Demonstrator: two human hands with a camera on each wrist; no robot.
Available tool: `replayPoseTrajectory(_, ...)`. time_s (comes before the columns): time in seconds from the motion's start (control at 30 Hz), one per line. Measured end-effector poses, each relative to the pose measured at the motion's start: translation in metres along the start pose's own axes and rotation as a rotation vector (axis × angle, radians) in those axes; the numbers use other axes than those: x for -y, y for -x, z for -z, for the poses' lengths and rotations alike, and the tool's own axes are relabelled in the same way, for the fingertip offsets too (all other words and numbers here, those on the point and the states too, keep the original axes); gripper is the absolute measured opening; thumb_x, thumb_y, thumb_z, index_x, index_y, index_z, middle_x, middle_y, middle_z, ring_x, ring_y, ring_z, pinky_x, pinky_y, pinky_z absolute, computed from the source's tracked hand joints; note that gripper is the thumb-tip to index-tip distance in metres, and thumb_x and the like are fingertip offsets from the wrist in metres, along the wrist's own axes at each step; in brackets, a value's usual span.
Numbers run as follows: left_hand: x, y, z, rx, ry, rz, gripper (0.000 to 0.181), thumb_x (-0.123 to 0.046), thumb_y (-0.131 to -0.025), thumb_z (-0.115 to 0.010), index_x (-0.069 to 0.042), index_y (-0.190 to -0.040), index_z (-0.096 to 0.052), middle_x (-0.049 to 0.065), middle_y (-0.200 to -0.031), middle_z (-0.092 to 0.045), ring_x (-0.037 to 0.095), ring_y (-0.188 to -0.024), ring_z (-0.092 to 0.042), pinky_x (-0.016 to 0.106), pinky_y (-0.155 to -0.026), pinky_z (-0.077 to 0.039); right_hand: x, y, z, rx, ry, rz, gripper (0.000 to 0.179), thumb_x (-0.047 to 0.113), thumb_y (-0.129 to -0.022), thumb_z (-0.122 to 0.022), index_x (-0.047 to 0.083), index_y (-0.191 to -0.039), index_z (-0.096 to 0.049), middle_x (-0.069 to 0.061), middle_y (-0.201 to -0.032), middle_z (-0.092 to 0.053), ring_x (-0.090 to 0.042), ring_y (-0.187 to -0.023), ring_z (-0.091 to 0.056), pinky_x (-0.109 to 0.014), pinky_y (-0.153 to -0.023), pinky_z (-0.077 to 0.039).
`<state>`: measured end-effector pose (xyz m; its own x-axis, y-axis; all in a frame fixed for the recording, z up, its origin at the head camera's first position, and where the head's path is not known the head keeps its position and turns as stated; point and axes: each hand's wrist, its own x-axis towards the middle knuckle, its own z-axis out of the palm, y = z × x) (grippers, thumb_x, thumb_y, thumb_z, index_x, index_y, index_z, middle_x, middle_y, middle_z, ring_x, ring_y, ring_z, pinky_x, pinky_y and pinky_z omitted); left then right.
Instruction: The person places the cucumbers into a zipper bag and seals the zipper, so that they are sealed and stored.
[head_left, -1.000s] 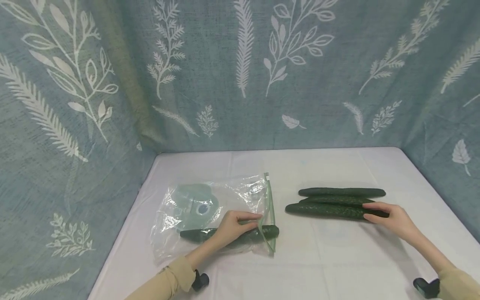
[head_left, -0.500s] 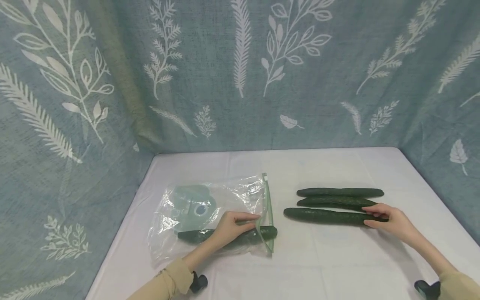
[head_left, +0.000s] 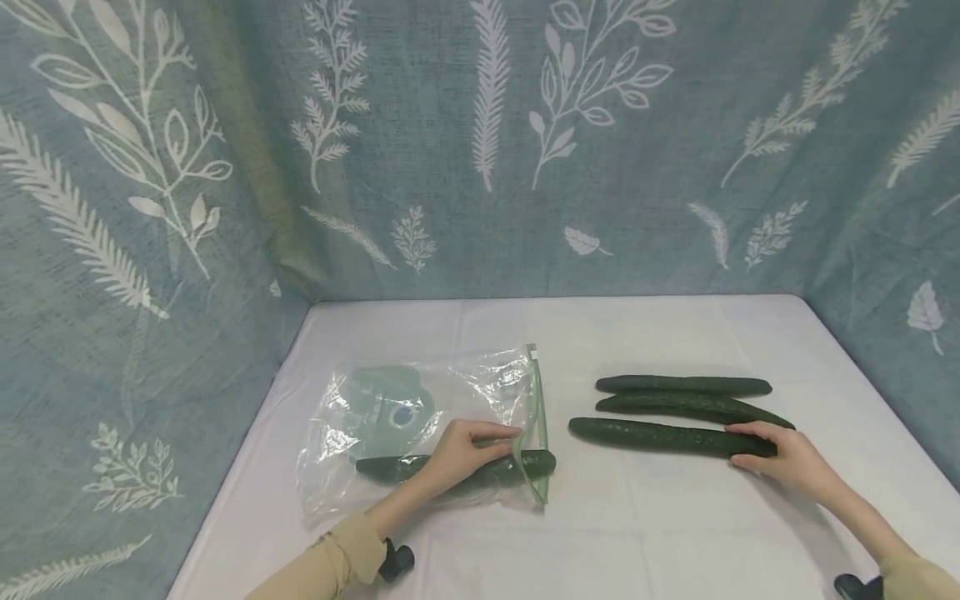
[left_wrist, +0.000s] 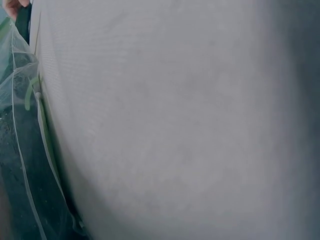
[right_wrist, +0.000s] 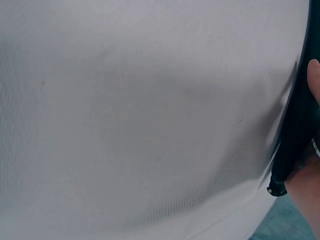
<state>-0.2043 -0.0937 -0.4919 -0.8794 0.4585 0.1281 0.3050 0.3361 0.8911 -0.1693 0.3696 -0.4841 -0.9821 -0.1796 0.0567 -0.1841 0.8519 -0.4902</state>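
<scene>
My left hand (head_left: 459, 457) pinches the green-edged mouth of a clear zip bag (head_left: 465, 385) between thumb and fingers. Inside the bag lies a dark green cucumber (head_left: 386, 469), its right end at the bag's mouth. On the right of the table, my right hand (head_left: 791, 458) grips the right end of the nearest cucumber (head_left: 641, 435), thumb on the near side and fingers over the far side. In the right wrist view that cucumber (right_wrist: 296, 125) runs along the right edge beside the thumb. The left wrist view catches part of the bag (left_wrist: 30, 150) at its left edge.
Two more cucumbers lie just behind the held one, a curved one (head_left: 682, 406) and a straight one (head_left: 682, 384). A white cloth (head_left: 600, 533) covers the table. Blue-green leaf-patterned curtains (head_left: 435, 167) hang at the back and both sides.
The nearest cucumber has come apart from the curved one and sits slightly closer to me. My right fingers have shifted off the curved cucumber onto the nearest one. The left hand keeps its hold.
</scene>
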Motion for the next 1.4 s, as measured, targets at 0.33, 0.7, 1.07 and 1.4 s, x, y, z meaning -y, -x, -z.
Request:
replayPoseTrajectory(0.33, 0.0007, -0.0008, 0.0003, 0.001, 0.014, 0.001, 0.025, -0.017, -0.083, -0.072, -0.013, -0.108, -0.072, 0.003, -0.109, -0.072, 0.022, -0.109, -0.065, 0.024, -0.093, -0.053, -0.0019, 0.0011, -0.0017, -0.045, 0.005, 0.06, 0.045, 0.016, -0.075, -0.078, 0.0, -0.115, -0.064, -0.027, -0.114, -0.063, -0.051, -0.107, -0.055, -0.063, -0.084, -0.046)
replayPoseTrajectory(0.7, 0.0, -0.0016, 0.0004, -0.008, 0.033, -0.002, 0.026, -0.015, -0.082, -0.073, -0.012, -0.108, -0.072, 0.003, -0.108, -0.072, 0.021, -0.108, -0.066, 0.023, -0.093, -0.052, 0.0012, 0.0024, -0.0026, -0.065, -0.012, 0.084, 0.042, 0.013, -0.078, -0.076, -0.002, -0.115, -0.062, -0.029, -0.115, -0.061, -0.053, -0.107, -0.052, -0.064, -0.082, -0.045)
replayPoseTrajectory(1.07, 0.0015, 0.0001, -0.0008, -0.025, 0.048, -0.009, 0.026, -0.015, -0.082, -0.073, -0.012, -0.108, -0.072, 0.004, -0.108, -0.072, 0.021, -0.107, -0.066, 0.023, -0.093, -0.052, 0.0008, 0.0035, -0.0009, 0.063, -0.108, -0.056, 0.047, 0.021, -0.087, -0.069, -0.003, -0.125, -0.056, -0.035, -0.127, -0.052, -0.057, -0.118, -0.044, -0.067, -0.089, -0.041)
replayPoseTrajectory(1.4, 0.0029, 0.0, -0.0008, -0.025, 0.056, -0.001, 0.026, -0.015, -0.082, -0.072, -0.012, -0.108, -0.072, 0.004, -0.109, -0.072, 0.021, -0.108, -0.066, 0.025, -0.094, -0.052, 0.0037, 0.0047, 0.0054, 0.134, -0.242, -0.18, 0.059, 0.033, -0.091, -0.062, -0.005, -0.133, -0.047, -0.037, -0.139, -0.039, -0.059, -0.127, -0.029, -0.069, -0.093, -0.035)
